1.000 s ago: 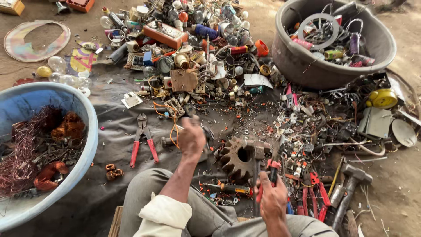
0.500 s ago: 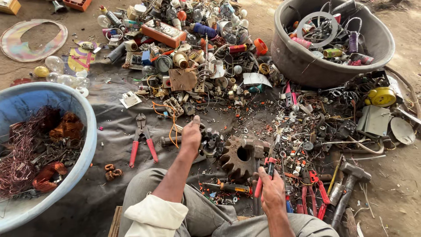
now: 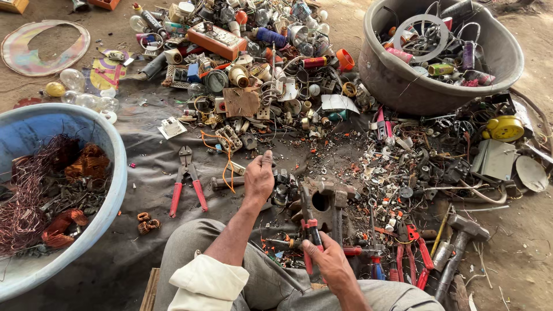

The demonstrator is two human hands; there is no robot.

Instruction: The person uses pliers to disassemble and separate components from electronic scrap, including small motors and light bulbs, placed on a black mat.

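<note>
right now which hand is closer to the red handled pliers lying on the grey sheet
Left. The left hand is just right of the red handled pliers on the grey sheet; the right hand is lower and farther right.

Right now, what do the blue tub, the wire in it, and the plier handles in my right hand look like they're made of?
Blue tub: likely plastic, matte and scuffed, with a thick rounded rim.
Wire: probably copper, reddish-brown and shiny in tangled strands and wound coils.
Plier handles in the right hand: red grips, seemingly rubber or plastic sleeves over dark, dull metal, probably steel.
</note>
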